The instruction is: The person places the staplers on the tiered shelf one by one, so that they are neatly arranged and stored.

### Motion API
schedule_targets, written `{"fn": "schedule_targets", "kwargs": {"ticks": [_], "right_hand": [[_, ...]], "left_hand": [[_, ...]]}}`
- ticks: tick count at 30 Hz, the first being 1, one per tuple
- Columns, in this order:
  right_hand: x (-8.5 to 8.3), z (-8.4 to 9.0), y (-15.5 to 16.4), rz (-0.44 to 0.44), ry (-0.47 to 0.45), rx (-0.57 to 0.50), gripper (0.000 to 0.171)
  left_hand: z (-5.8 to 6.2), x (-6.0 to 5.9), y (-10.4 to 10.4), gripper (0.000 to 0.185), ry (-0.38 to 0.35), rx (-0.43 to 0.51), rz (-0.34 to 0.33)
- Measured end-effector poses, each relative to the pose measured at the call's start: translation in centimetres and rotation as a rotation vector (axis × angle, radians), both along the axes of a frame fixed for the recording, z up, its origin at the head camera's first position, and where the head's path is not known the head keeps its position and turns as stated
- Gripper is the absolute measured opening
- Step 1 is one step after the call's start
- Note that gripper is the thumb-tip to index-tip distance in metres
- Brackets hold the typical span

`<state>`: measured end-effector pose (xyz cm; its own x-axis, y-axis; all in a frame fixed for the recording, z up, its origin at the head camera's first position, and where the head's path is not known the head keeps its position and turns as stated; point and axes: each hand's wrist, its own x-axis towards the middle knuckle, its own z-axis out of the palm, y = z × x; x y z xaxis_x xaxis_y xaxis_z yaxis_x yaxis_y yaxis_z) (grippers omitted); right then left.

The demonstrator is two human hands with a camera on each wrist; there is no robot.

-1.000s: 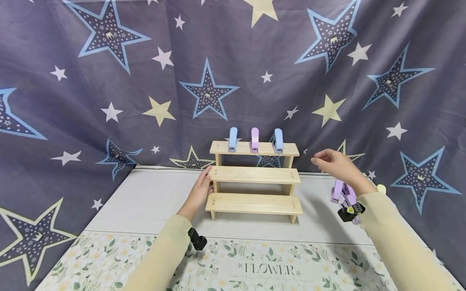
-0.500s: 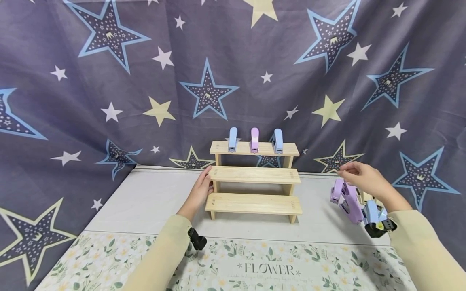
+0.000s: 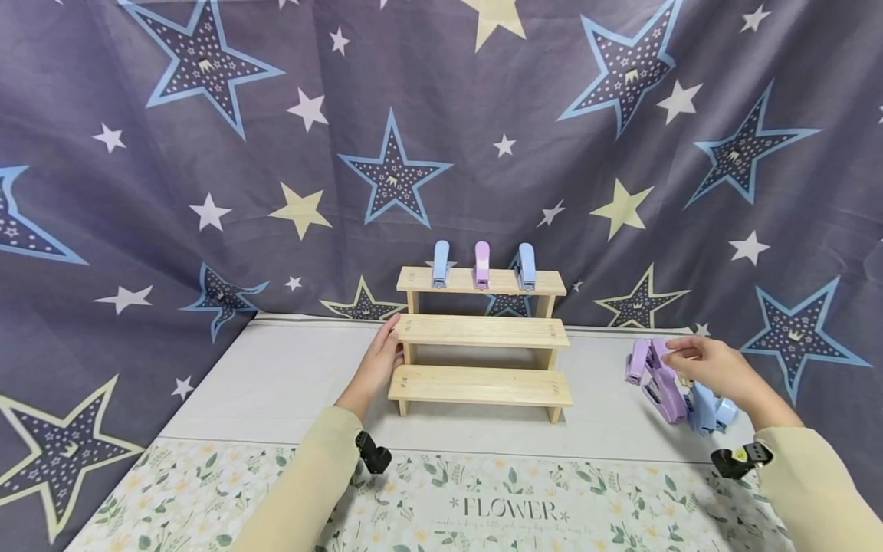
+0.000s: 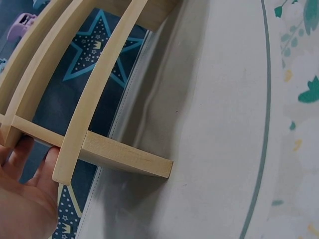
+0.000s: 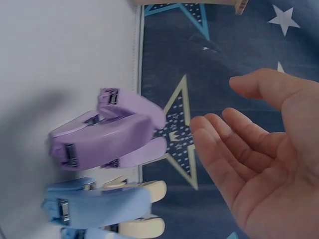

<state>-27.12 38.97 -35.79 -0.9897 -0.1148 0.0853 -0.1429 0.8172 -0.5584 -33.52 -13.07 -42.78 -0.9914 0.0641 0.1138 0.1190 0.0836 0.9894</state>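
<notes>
A three-step wooden shelf stands mid-table, with two blue staplers and one purple stapler on its top step. My left hand rests with straight fingers against the shelf's left end. My right hand hovers open over a cluster of purple staplers and blue staplers at the table's right; its fingers are just beside the purple ones and hold nothing.
A star-patterned cloth hangs behind the table and drapes its sides. A floral mat printed FLOWER covers the near edge. Cream staplers lie under the blue ones. The shelf's two lower steps carry nothing.
My right hand has moved from near the shelf's top right down and rightward to the stapler cluster. My left hand and the shelf have stayed put.
</notes>
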Motion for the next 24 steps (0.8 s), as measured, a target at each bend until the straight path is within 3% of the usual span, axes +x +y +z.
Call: {"fn": "schedule_targets", "kwargs": {"ticks": [6, 13, 18, 24], "right_hand": [[0.3, -1.8, 1.0, -0.034, -0.026, 0.012, 0.049], [0.5, -3.1, 1.6, -0.058, -0.047, 0.021, 0.051], [0.4, -4.0, 1.8, -0.082, -0.08, 0.025, 0.056], [0.2, -5.3, 1.9, -0.079, -0.05, 0.004, 0.054]], "left_hand": [[0.3, 0.1, -0.1, 0.05, -0.013, 0.014, -0.022], [3.1, 2.2, 0.2, 0.05, -0.031, 0.001, -0.031], [3.0, 2.3, 0.2, 0.05, -0.031, 0.017, -0.038], [3.0, 2.3, 0.2, 0.05, -0.024, 0.01, -0.038]]}}
